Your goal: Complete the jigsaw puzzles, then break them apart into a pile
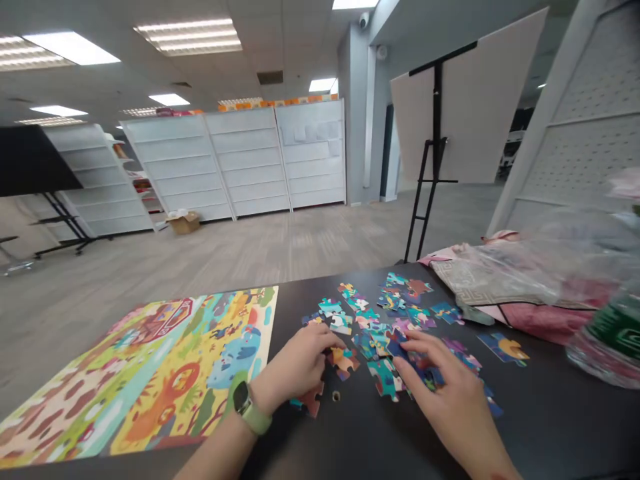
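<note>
Left hand (295,367), fingers together against a jigsaw piece (344,362); right hand (447,393), fingers apart over loose pieces (385,377).

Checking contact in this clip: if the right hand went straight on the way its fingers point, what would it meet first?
The right hand would probably meet the dark blue jigsaw piece first. Its fingertips look on or just above that piece, though depth is hard to judge from this view.

1. The jigsaw pieces (385,377): printed cardboard, smooth and matt.
2. The puzzle picture sheet (150,380): smooth printed card, faintly glossy.
3. The table (550,427): dark laminate, smooth, with a soft sheen.
4. The bag (550,267): clear, crinkled, glossy plastic.
5. The bottle (585,353): clear, glossy plastic.
6. The watch strap (256,420): matt green rubber.
7. The shelving (247,160): smooth white painted metal.
</note>
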`<state>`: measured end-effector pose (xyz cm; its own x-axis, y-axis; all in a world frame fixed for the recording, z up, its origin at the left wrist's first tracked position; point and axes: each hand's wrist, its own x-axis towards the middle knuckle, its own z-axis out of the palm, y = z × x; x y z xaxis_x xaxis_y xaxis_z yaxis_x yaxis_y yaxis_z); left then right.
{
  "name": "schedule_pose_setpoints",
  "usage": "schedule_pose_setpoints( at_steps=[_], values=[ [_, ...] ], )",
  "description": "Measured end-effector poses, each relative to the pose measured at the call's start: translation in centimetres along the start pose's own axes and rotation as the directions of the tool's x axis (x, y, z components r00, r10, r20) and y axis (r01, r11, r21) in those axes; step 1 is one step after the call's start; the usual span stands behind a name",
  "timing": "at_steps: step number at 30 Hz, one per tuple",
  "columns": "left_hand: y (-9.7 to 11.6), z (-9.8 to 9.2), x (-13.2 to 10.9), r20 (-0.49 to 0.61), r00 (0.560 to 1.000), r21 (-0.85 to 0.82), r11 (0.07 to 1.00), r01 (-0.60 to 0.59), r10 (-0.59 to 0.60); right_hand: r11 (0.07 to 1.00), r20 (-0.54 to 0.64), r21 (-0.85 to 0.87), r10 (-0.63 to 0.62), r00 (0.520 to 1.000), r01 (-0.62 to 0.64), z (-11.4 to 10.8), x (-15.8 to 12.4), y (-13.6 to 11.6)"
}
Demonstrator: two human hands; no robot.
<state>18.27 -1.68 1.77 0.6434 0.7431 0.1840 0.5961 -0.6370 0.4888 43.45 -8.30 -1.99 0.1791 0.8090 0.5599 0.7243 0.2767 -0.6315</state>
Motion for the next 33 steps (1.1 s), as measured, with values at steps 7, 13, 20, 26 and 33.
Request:
schedule_pose_setpoints(
  at_steps=[7, 13, 20, 26, 33],
  values=[
    [0.4, 0.5, 0.2, -0.069, 0.997, -0.061, 0.998, 0.017, -0.021, 1.000, 0.039, -0.011, -0.015, 0.999, 0.015, 0.0, -0.3, -0.2],
    [-0.7, 1.6, 0.7, -0.058, 0.987, -0.367, 0.922, 0.121, -0.152, 0.998, 0.083, -0.028, -0.045, 0.996, 0.048, 0.1, -0.3, -0.3],
    [-1.6, -0.9, 0.8, -0.110, 0.974, -0.419, 0.898, 0.136, -0.199, 0.972, 0.348, 0.028, -0.226, 0.910, 0.231, 0.0, -1.1, -2.6],
    [-1.8, -1.3, 0.3, -0.171, 0.967, -0.260, 0.955, 0.141, -0.190, 0.956, 0.573, 0.064, -0.269, 0.774, 0.286, 0.2, -2.2, -5.7],
    [-0.4, 0.1, 0.1, -0.060, 0.996, -0.134, 0.990, 0.053, -0.062, 0.968, 0.391, -0.183, -0.090, 0.916, 0.173, -1.5, -0.6, -0.6]
  ],
)
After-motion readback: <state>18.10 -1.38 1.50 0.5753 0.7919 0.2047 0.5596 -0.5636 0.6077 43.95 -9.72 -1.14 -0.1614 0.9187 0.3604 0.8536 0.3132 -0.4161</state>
